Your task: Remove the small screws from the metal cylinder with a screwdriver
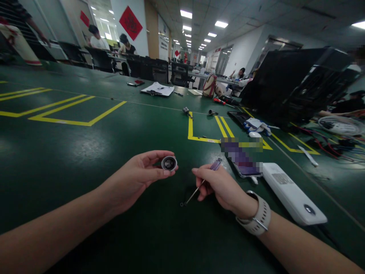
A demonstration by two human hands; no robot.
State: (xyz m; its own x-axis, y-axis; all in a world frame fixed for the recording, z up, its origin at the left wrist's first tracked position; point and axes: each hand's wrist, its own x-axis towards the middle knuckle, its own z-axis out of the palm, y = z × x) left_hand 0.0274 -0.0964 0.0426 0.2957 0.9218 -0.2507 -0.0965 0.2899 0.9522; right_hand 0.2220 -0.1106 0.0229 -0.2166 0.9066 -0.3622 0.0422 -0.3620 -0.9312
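Note:
My left hand pinches a small round metal part between thumb and fingers, held a little above the green table. My right hand, with a pale watch on its wrist, grips a thin screwdriver with a purplish handle. The screwdriver's tip points down and left, reaching a tiny dark ring lying on the table. The two hands are about a hand's width apart.
A phone and a white power bank lie right of my right hand. Farther back are small metal parts, papers, a bag, a black machine and tangled cables. People sit at distant desks.

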